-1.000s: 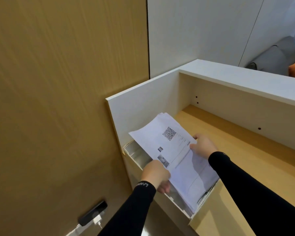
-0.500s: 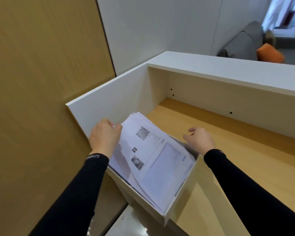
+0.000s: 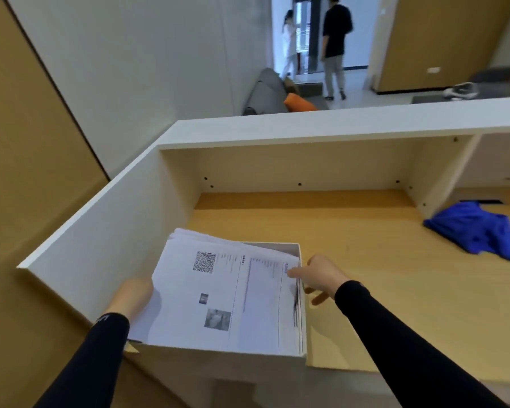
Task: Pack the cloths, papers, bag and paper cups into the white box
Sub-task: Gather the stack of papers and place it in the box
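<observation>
The white box (image 3: 218, 360) sits at the left end of the wooden desk (image 3: 380, 275), its near wall overhanging the desk's front edge. A thick stack of printed papers (image 3: 218, 295) fills it, the top sheet showing a QR code, and its far corner pokes over the rim. My left hand (image 3: 131, 297) holds the box's left side, partly hidden under the papers. My right hand (image 3: 321, 278) grips the right wall, thumb on the papers and fingers outside. A crumpled blue cloth (image 3: 477, 231) lies on the desk at the far right.
A white side panel (image 3: 100, 245) stands close on the box's left, with a white counter ledge (image 3: 336, 125) behind the desk. A white divider (image 3: 445, 178) splits the desk near the cloth. Two people (image 3: 333, 45) stand in a far doorway by a grey sofa (image 3: 265, 92).
My view has swung up and right, showing the blue cloth and the room. My left hand slid from the box's far left corner to its near left side. The box now lies squarer to the desk.
</observation>
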Motion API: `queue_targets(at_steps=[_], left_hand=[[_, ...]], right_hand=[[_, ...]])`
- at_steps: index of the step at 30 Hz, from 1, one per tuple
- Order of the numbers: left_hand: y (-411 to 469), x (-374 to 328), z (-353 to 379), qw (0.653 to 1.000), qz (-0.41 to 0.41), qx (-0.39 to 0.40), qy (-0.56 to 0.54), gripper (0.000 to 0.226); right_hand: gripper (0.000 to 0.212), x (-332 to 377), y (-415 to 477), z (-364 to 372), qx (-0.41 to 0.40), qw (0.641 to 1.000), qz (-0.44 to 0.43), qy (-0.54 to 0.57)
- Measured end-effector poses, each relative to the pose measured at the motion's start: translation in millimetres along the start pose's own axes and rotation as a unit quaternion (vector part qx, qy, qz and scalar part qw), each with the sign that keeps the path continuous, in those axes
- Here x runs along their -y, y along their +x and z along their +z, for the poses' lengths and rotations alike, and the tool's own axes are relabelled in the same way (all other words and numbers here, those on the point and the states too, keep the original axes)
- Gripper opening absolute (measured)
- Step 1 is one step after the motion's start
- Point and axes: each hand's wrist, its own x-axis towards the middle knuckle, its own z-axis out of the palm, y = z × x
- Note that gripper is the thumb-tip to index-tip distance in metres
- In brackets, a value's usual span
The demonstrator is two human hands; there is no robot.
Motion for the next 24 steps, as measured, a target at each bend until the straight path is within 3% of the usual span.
queue_targets(at_steps=[5, 12, 17, 24], left_hand=[[0, 8, 4, 0.996, 0.05, 0.002, -0.071, 0.039], [1, -3, 8, 0.987, 0.142, 0.037, 0.057, 0.041], [-12, -46, 23, 0.984, 0.161, 0.026, 0.075, 0.038], [-47, -142, 62, 0.973, 0.233, 0.003, -0.003, 0.039]], right_hand=[[0.016, -14, -46, 30, -0.019, 0.999, 0.017, 0.025], [0.024, -15, -63, 42, -0.125, 0.992, 0.011, -0.018], [0.029, -28, -68, 4, -0.181, 0.983, 0.025, -0.031], [0.029, -78, -89, -80, -0.263, 0.962, 0.068, -0.017]])
